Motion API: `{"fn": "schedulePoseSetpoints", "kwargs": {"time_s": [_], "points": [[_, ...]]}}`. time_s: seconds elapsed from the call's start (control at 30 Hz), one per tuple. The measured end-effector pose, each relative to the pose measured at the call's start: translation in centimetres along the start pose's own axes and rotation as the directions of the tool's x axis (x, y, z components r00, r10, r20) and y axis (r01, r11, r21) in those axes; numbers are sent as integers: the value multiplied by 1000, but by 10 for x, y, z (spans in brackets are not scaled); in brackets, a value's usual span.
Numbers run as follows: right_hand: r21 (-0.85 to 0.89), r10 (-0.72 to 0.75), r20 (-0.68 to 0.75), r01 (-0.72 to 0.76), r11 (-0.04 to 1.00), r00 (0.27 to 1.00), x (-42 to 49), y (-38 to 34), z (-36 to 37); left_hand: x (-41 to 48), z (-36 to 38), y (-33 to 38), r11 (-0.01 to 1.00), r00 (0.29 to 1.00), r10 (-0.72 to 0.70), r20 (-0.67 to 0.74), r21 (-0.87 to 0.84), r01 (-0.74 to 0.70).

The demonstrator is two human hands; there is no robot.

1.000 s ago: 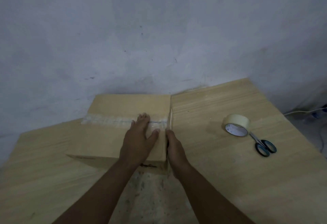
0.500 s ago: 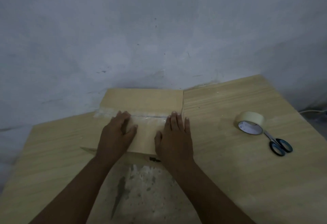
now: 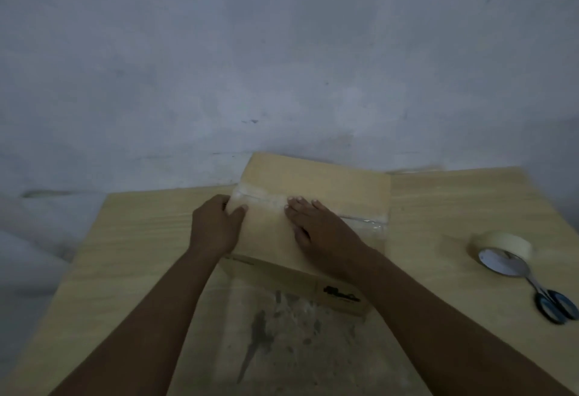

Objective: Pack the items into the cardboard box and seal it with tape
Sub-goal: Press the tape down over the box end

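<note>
Cardboard box [image 3: 329,182] sits closed at centre frame, tape strip [image 3: 269,200] along its seam. Left hand [image 3: 216,229] has slid to its left edge, fingers curling over it; right hand [image 3: 322,236] presses flat, fingers straight. Sealing seems nearly done.

Cardboard box [image 3: 313,182]: plain tan board, matt, smooth on its faces. Tape strip [image 3: 269,201] across the top: clear plastic film, glossy, wrinkled in places. Worktop [image 3: 141,239]: pale wood-grain finish, matt. Worn patch [image 3: 282,333] at its near edge: grey, rough and stained. Tape roll [image 3: 504,240]: cream, paper-like, matt, with a white inner core. Scissors [image 3: 546,297]: bright metal blades, dark plastic handles. Wall [image 3: 282,51]: grey painted plaster, matt, scuffed and uneven.
</note>
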State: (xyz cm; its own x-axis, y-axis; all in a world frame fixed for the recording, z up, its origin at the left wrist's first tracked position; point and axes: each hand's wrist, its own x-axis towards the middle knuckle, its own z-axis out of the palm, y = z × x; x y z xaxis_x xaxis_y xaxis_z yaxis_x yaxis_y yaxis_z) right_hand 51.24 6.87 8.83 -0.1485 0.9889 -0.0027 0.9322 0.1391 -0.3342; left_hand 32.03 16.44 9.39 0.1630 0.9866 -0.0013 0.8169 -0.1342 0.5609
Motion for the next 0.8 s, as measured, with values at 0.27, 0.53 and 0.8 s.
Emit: {"fn": "schedulePoseSetpoints", "kwargs": {"time_s": [0.27, 0.53, 0.8], "points": [[21, -74, 112, 72, 997, 991, 60, -41, 8, 4, -8, -36, 881, 982, -60, 178, -453, 136], [2, -104, 110, 105, 994, 988, 95, -49, -3, 0, -8, -51, 706, 935, -13, 355, -659, 260], [-190, -227, 319, 297, 936, 920, 137, -67, -33, -28, 12, -68, 414, 893, -138, 428, -794, 445]]}}
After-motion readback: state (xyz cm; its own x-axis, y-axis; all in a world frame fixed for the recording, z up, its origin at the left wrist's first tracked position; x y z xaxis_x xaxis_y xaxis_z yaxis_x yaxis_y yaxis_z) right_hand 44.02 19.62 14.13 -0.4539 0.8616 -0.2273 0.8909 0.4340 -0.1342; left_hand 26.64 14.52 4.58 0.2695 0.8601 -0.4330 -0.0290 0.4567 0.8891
